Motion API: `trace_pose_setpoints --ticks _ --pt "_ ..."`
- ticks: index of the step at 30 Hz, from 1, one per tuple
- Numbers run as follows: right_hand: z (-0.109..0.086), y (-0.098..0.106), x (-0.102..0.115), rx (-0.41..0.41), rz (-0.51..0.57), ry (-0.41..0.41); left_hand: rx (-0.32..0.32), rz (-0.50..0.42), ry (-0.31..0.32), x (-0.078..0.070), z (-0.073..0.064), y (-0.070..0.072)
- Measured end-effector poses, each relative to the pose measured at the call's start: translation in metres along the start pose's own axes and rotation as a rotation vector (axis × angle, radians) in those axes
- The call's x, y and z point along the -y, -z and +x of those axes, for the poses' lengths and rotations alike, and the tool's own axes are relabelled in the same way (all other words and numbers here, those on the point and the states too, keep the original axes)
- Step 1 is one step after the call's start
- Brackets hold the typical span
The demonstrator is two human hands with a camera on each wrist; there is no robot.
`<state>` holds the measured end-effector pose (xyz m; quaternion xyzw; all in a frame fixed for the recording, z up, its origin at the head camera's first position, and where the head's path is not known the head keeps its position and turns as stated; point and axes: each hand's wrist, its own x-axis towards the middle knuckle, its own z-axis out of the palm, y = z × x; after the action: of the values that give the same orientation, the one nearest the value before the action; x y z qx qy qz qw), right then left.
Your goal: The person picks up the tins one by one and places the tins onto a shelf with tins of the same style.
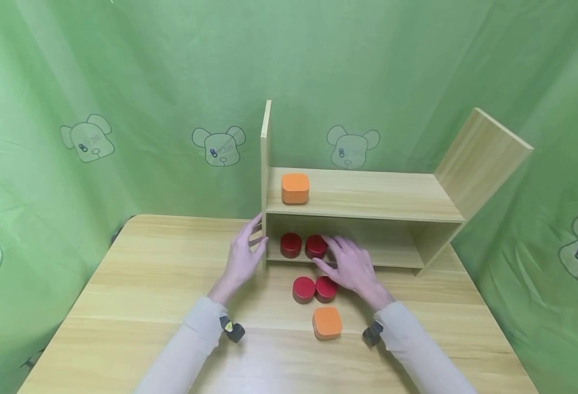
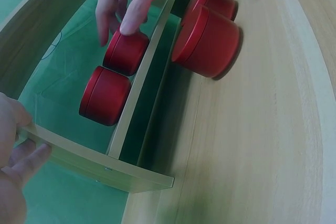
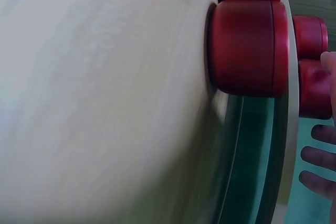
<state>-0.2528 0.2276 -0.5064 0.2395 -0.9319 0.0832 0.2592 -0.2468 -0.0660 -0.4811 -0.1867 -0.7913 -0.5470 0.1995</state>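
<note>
Right hand (image 1: 351,268): head view, thumb and fingers look closed round right shelf tin (image 1: 315,247) on lower shelf (image 1: 392,253); left shelf tin (image 1: 291,245) just beside, at 9 o'clock.
Table tins (image 1: 303,290) (image 1: 325,288): two red ones at 6 o'clock, orange tin (image 1: 327,323) farther out; I'd keep my wrist above them.
Left hand (image 1: 242,257): at 8 o'clock, by side panel (image 1: 266,164).
Panel grip: left wrist view, seems lightly pinched; I'd steady, not push.
Thumb: right wrist view, at lid edge, other fingers spread; pressure can't be told. I'd seat the base flat and release evenly.
</note>
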Motion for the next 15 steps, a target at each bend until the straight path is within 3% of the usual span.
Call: trace_pose_setpoints --ticks 15 --pt "-0.032 0.037 -0.006 0.042 0.014 0.03 -0.001 0.004 0.009 -0.003 0.0 -0.001"
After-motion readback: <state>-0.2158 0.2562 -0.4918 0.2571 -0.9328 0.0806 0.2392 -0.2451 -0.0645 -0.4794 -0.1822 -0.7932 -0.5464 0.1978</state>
